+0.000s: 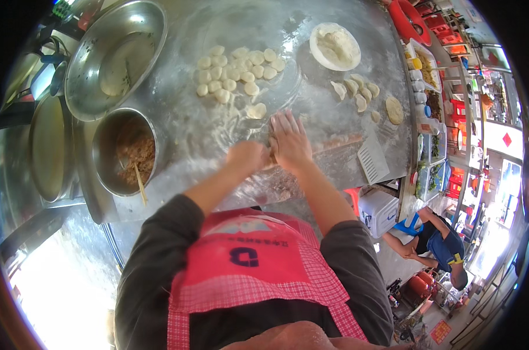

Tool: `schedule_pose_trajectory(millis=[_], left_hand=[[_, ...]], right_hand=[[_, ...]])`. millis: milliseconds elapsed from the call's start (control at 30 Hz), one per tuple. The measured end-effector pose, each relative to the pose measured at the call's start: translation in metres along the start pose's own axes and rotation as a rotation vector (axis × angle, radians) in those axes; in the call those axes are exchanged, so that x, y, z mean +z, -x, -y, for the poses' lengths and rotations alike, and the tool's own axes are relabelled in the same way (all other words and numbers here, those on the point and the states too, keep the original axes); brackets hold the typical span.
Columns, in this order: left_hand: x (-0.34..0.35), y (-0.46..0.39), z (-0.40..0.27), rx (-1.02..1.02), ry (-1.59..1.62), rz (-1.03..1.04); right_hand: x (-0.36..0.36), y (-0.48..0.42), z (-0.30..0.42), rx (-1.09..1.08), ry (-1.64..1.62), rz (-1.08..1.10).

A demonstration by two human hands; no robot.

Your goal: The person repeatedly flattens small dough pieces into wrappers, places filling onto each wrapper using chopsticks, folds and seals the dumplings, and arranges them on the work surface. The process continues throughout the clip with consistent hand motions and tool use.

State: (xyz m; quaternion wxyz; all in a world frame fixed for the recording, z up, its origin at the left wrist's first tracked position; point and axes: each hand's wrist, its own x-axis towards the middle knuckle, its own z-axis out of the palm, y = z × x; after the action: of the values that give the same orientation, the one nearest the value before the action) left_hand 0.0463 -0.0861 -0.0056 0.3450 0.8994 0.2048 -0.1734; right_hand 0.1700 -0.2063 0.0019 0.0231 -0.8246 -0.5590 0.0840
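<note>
Over the floured metal worktop, my right hand lies palm down with its fingers stretched forward, holding a wooden rolling pin beneath it. My left hand is curled and blurred beside the pin's left end; what its fingers hold is hidden. Just ahead of both hands is a flattened dough round. Farther off, many small dough pieces sit in a cluster. Several folded dumplings lie to the right, near a larger flat dough disc.
At left stand a steel bowl of minced filling with chopsticks and a large steel basin. A white flour bowl is at the back. A slotted white scraper lies near the right edge. Beyond, a person sits.
</note>
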Motion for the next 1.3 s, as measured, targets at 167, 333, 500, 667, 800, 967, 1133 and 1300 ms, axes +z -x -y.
schedule_pose_trajectory(millis=[167, 333, 500, 667, 800, 967, 1133, 1300], left_hand=[[0.007, 0.014, 0.028, -0.142, 0.467, -0.156], [0.001, 0.018, 0.013, -0.075, 0.241, -0.042], [-0.008, 0.012, 0.02, -0.068, 0.27, -0.111], [-0.001, 0.023, 0.016, -0.166, 0.453, -0.037], [-0.009, 0.004, -0.001, -0.044, 0.059, -0.041], [-0.003, -0.02, 0.016, 0.014, 0.782, 0.105], [-0.004, -0.047, 0.018, -0.158, 0.894, -0.17], [0.009, -0.006, 0.028, -0.03, 0.549, 0.013]], right_hand=[[-0.01, 0.05, 0.009, 0.022, -0.065, 0.14], [-0.012, 0.023, 0.009, 0.041, -0.035, 0.123], [-0.006, 0.022, 0.01, 0.035, 0.03, 0.141], [-0.018, 0.056, 0.017, 0.039, -0.029, 0.182], [-0.006, 0.001, 0.006, 0.024, 0.005, 0.025], [0.003, 0.066, 0.01, 0.047, -0.076, 0.031], [0.007, 0.098, 0.013, 0.05, -0.148, -0.021], [-0.01, 0.074, 0.015, 0.07, -0.132, 0.075]])
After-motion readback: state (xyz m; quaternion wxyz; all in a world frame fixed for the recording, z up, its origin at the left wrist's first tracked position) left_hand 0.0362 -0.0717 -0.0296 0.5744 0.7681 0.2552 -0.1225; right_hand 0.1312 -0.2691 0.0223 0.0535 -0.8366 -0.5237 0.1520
